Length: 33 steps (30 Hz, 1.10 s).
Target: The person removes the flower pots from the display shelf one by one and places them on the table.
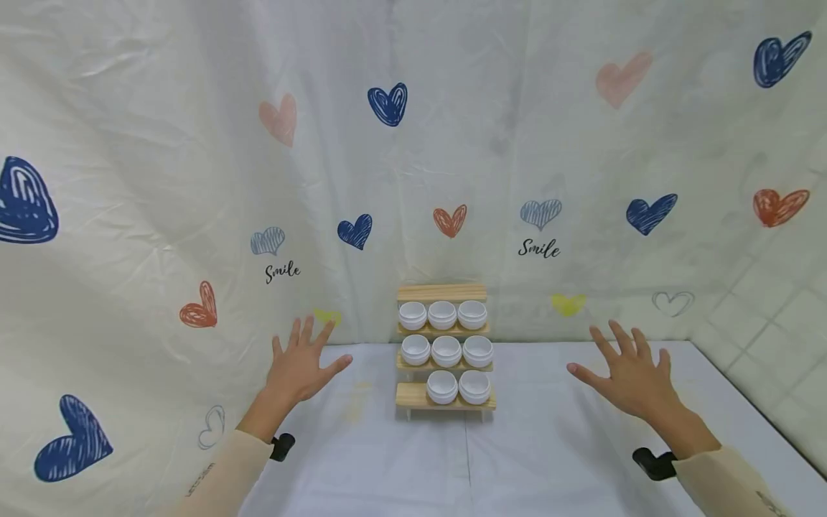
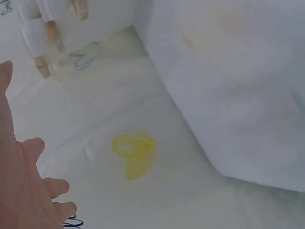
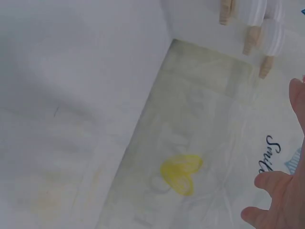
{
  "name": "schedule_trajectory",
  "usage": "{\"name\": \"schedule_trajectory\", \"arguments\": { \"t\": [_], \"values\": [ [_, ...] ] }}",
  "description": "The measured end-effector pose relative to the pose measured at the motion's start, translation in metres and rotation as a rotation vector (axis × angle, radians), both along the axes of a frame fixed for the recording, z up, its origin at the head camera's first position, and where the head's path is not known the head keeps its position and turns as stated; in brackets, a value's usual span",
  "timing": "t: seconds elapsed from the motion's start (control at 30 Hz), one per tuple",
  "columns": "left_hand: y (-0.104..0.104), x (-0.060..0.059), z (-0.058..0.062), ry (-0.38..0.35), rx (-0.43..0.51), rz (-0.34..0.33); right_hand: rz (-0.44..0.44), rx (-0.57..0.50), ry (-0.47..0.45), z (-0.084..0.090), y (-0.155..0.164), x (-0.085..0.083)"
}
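Note:
A tiered wooden rack (image 1: pixel 413 394) stands at the back middle of the table, with several small white bowls (image 1: pixel 446 350) in rows on its steps. The top two steps carry three bowls each; the lowest carries two, with bare wood at its left end. Left of the rack my left hand (image 1: pixel 298 370) is held out with fingers spread, holding nothing. On the other side my right hand (image 1: pixel 629 377) is likewise spread and holds nothing. Each wrist view shows part of its own hand, with the rack's edge in an upper corner.
A white cloth covers the table (image 1: pixel 426 467). Behind it hangs a white curtain (image 1: pixel 478 158) printed with hearts and "Smile" lettering. At the right, beyond the table's edge, is a tiled wall (image 1: pixel 775 337). Black straps sit at both wrists.

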<state>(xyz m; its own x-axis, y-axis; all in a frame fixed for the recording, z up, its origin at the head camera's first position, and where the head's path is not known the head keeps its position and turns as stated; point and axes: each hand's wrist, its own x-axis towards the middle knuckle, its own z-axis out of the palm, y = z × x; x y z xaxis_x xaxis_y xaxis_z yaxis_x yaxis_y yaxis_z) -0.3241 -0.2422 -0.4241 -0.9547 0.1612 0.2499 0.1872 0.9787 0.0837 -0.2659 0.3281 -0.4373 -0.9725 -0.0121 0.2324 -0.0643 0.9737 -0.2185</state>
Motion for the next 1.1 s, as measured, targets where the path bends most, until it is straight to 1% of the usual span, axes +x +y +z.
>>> {"name": "schedule_trajectory", "arguments": {
  "t": [0.13, 0.23, 0.4, 0.5, 0.57, 0.63, 0.73, 0.77, 0.87, 0.93, 0.97, 1.03, 1.1],
  "values": [
    [0.006, 0.016, -0.018, 0.019, -0.006, -0.015, 0.025, -0.038, 0.002, -0.009, -0.013, 0.011],
    [0.014, 0.029, -0.038, 0.019, 0.023, -0.033, 0.043, -0.071, 0.005, -0.017, -0.024, 0.019],
    [0.03, 0.045, -0.076, 0.005, 0.117, -0.079, 0.087, -0.152, 0.004, -0.03, -0.043, 0.029],
    [0.039, 0.051, -0.093, -0.013, 0.204, -0.101, 0.125, -0.213, 0.009, -0.036, -0.055, 0.031],
    [0.045, 0.053, -0.1, -0.043, 0.315, -0.127, 0.142, -0.249, 0.014, -0.038, -0.061, 0.03],
    [0.05, 0.053, -0.105, -0.079, 0.45, -0.146, 0.154, -0.289, 0.011, -0.039, -0.067, 0.028],
    [0.058, 0.05, -0.11, -0.109, 0.661, -0.173, 0.165, -0.371, -0.018, -0.038, -0.074, 0.023],
    [0.061, 0.048, -0.112, -0.111, 0.72, -0.17, 0.169, -0.409, -0.025, -0.038, -0.076, 0.021],
    [0.068, 0.04, -0.116, -0.12, 0.896, -0.145, 0.16, -0.509, -0.044, -0.038, -0.082, 0.015],
    [0.071, 0.034, -0.119, -0.139, 1.034, -0.123, 0.145, -0.58, -0.041, -0.039, -0.086, 0.009],
    [0.074, 0.033, -0.115, -0.151, 1.103, -0.105, 0.135, -0.612, -0.037, -0.039, -0.088, 0.006],
    [0.078, 0.027, -0.118, -0.159, 1.22, -0.063, 0.112, -0.666, -0.032, -0.039, -0.092, 0.0],
    [0.081, 0.022, -0.119, -0.165, 1.316, -0.033, 0.094, -0.723, -0.031, -0.038, -0.095, -0.005]
  ]
}}
